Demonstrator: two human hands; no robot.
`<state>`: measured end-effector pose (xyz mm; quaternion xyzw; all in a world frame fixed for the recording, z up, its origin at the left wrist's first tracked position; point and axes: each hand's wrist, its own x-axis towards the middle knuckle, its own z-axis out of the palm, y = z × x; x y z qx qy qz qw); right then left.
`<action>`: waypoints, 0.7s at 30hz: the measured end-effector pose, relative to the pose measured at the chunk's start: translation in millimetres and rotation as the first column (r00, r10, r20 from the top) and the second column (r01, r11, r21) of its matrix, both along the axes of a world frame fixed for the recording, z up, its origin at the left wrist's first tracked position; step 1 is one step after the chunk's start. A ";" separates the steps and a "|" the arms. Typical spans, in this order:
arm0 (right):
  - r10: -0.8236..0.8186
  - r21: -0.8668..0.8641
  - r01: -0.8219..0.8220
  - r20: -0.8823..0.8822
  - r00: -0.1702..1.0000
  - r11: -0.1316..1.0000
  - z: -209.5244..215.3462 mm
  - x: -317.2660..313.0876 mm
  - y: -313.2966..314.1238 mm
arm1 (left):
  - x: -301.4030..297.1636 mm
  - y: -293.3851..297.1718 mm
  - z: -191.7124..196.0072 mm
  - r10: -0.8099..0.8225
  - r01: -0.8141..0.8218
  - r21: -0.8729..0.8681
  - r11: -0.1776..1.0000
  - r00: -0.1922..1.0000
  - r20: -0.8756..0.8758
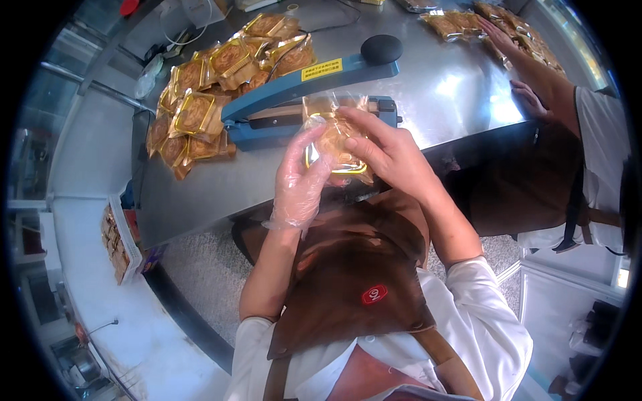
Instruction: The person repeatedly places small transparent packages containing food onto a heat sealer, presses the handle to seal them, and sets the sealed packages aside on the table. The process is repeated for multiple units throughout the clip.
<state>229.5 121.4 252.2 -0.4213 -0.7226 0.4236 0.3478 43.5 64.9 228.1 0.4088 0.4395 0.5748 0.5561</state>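
Observation:
A bagged mooncake [339, 144], in a clear bag with a gold-edged tray, is held between my two hands at the table's front edge. My left hand [302, 175], in a thin clear plastic glove, grips its left side. On its right side are the bent thumb and fingers of my bare right hand [384, 148]. The bag's upper end lies over the front of a blue hand-press bag sealer [264, 136]. Its arm [287, 81], with a black knob [382, 49], is raised above the sealing bar.
Left of the sealer lies a heap of bagged mooncakes [227, 60] on the steel table [194, 214]. At the far right, another person's hand [498, 37] touches more bagged pastries [451, 25]. That person's other hand [529, 100] is at the table edge. Left stands a white counter [87, 260].

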 end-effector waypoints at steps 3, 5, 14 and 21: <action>-0.011 -0.118 0.016 0.047 0.999 0.993 17.6 0.7 -1.5 | -1.3 3.3 -2.2 -0.009 0.009 0.002 1.000 1.000 0.025; -0.029 -0.150 0.034 0.040 0.999 0.988 26.3 4.5 -5.8 | -1.9 4.5 -2.3 -0.008 0.007 0.012 1.000 0.999 0.038; -0.241 0.430 0.297 -0.181 0.953 0.852 81.5 50.0 5.5 | -2.7 4.3 6.9 0.015 -0.015 -0.007 1.000 1.000 0.025; -0.110 0.751 -0.080 0.199 0.974 0.655 101.7 35.3 41.7 | -0.8 4.2 12.2 0.031 -0.028 -0.036 0.999 0.996 0.084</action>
